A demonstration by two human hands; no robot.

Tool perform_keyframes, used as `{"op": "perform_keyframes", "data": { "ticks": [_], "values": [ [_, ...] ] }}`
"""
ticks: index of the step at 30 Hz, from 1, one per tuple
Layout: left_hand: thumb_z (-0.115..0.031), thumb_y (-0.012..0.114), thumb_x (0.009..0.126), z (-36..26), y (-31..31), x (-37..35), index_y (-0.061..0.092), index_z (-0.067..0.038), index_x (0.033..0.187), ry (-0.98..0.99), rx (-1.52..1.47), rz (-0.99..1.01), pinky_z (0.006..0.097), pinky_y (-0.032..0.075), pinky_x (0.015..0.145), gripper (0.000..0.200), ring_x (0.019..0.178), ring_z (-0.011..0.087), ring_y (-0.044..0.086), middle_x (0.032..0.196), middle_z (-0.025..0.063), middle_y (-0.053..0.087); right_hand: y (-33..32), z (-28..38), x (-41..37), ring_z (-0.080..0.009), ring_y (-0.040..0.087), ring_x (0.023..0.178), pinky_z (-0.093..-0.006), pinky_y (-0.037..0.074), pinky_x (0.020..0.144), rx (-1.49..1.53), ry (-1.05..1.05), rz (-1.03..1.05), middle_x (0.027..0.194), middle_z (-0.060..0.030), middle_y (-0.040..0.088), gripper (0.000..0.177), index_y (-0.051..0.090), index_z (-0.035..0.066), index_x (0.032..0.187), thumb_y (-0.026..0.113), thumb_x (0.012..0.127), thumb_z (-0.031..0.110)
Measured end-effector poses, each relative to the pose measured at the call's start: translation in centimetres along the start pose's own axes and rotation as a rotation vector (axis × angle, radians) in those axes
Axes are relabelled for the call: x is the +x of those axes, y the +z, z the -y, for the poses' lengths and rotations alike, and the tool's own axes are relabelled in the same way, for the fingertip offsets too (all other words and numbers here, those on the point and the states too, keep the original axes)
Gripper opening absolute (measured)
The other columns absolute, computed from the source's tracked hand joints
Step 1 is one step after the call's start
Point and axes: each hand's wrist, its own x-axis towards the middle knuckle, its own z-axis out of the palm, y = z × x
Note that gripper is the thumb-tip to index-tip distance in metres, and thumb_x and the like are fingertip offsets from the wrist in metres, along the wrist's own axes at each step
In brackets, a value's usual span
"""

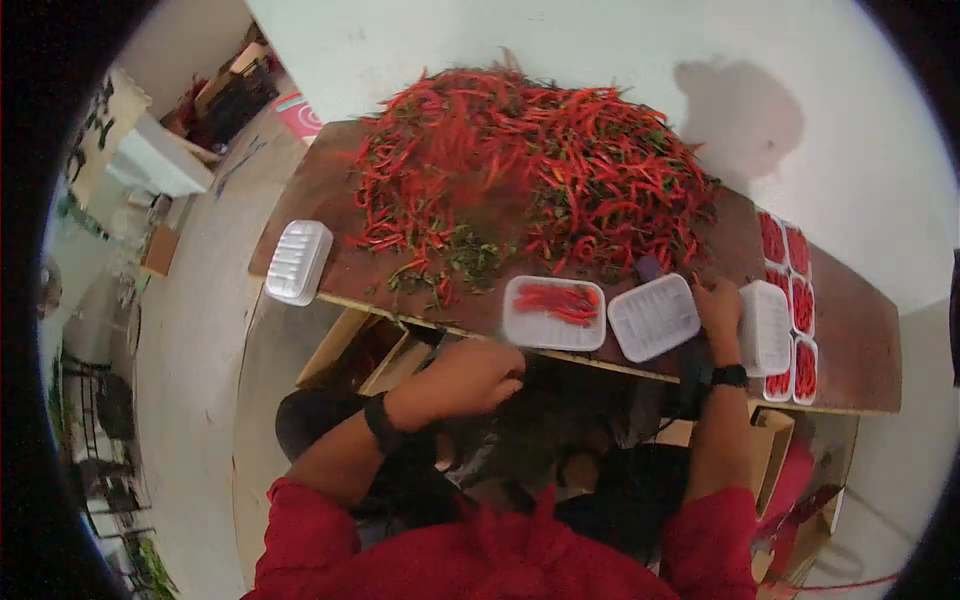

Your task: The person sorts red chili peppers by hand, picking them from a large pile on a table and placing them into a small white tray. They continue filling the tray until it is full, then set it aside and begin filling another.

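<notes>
My left hand [484,376] is closed in a loose curl just off the table's front edge, below a white plastic tray [520,328] with red chili peppers [556,303] in it. Whatever its fingers may hold is hidden. My right hand [719,312] grips the right rim of an empty white tray [655,318], which sits at an angle beside the first one. To the right of that hand stands a stack of white trays [766,328]. A large heap of red chili peppers [620,170] with green stems and leaves covers the back of the table.
Upside-down white trays [298,262] lie at the table's [345,160] left end. Several trays filled with chilies [803,305] stand in rows at the right. Cardboard boxes [340,350] are under the table, and a wall [640,50] rises behind it.
</notes>
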Motion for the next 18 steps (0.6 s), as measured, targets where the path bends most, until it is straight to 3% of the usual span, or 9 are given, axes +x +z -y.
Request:
{"op": "perform_keyframes", "data": {
  "ticks": [5, 7, 9, 11, 13, 15, 17, 18],
  "values": [
    [-0.026, 0.058, 0.082, -0.1, 0.7, -0.9, 0.059, -0.005, 0.097, 0.014, -0.020, 0.018, 0.0454, 0.047, 0.075, 0.025, 0.087, 0.0360, 0.059, 0.089, 0.0156, 0.061, -1.5, 0.8, 0.1, -0.0383, 0.063, 0.079, -0.0436, 0.050, 0.071, -0.059, -0.018, 0.038, 0.084, -0.0217, 0.065, 0.029, 0.068, 0.001, 0.086, 0.062, 0.073, 0.026],
    [-0.025, 0.059, 0.079, 0.5, 2.4, -0.9, 0.059, -0.006, 0.093, 0.034, -0.033, 0.014, 0.0463, 0.047, 0.072, 0.024, 0.084, 0.0360, 0.059, 0.085, 0.0152, 0.061, -1.7, -0.1, 0.6, -0.0369, 0.063, 0.074, -0.0417, 0.050, 0.067, -0.091, 0.101, -0.136, 0.081, -0.0218, 0.065, 0.028, 0.066, -0.002, 0.088, 0.060, 0.076, 0.022],
    [-0.025, 0.061, 0.075, 0.3, 3.3, -0.9, 0.060, -0.006, 0.089, 0.057, -0.052, 0.008, 0.0472, 0.047, 0.070, 0.024, 0.081, 0.0360, 0.059, 0.081, 0.0149, 0.061, -2.6, -0.2, 0.8, -0.0323, 0.063, 0.071, -0.0391, 0.050, 0.066, -0.012, 0.056, -0.211, 0.080, -0.0193, 0.065, 0.027, 0.064, -0.002, 0.091, 0.059, 0.077, 0.020],
    [-0.024, 0.062, 0.073, -0.3, 3.7, -0.9, 0.060, -0.005, 0.089, 0.079, -0.005, 0.128, 0.0481, 0.048, 0.066, 0.024, 0.078, 0.0367, 0.060, 0.078, 0.0160, 0.061, -4.9, 2.3, 0.3, -0.0277, 0.063, 0.068, -0.0365, 0.049, 0.064, 0.064, 0.010, -0.290, 0.078, -0.0169, 0.065, 0.027, 0.063, -0.002, 0.094, 0.058, 0.078, 0.019],
    [-0.024, 0.061, 0.075, -0.3, 5.1, -0.9, 0.059, -0.005, 0.089, 0.122, 0.008, 0.140, 0.0486, 0.048, 0.064, 0.024, 0.077, 0.0376, 0.060, 0.077, 0.0168, 0.061, -7.9, 9.3, -2.7, -0.0163, 0.059, 0.066, -0.0294, 0.048, 0.062, 0.818, 0.080, 0.023, 0.076, -0.0107, 0.063, 0.026, 0.060, -0.001, 0.100, 0.056, 0.080, 0.015],
    [-0.025, 0.060, 0.078, -0.3, 6.3, -0.9, 0.058, -0.005, 0.089, 0.170, 0.027, 0.154, 0.0492, 0.048, 0.063, 0.024, 0.076, 0.0385, 0.061, 0.077, 0.0177, 0.061, -9.0, 15.1, -4.6, -0.0133, 0.061, 0.071, -0.0266, 0.049, 0.060, 0.797, 0.115, 0.264, 0.089, -0.0134, 0.064, 0.024, 0.057, -0.003, 0.103, 0.053, 0.082, 0.009],
    [-0.025, 0.062, 0.076, -0.5, 7.0, -1.0, 0.059, -0.005, 0.093, 0.178, 0.059, 0.285, 0.0487, 0.050, 0.060, 0.027, 0.074, 0.0392, 0.061, 0.079, 0.0173, 0.063, -6.1, 19.9, -6.5, -0.0148, 0.062, 0.069, -0.0279, 0.050, 0.061, 0.840, -0.393, 0.220, 0.090, -0.0126, 0.065, 0.025, 0.057, 0.000, 0.105, 0.055, 0.081, 0.010],
    [-0.025, 0.062, 0.076, -1.2, 6.3, -1.1, 0.059, -0.005, 0.093, 0.178, 0.057, 0.272, 0.0487, 0.050, 0.060, 0.027, 0.074, 0.0392, 0.061, 0.079, 0.0173, 0.063, -5.8, 24.0, -8.2, -0.0139, 0.063, 0.071, -0.0281, 0.051, 0.062, 1.109, -0.108, 0.484, 0.090, -0.0103, 0.065, 0.022, 0.060, 0.003, 0.100, 0.057, 0.080, 0.010]
  ]
}}
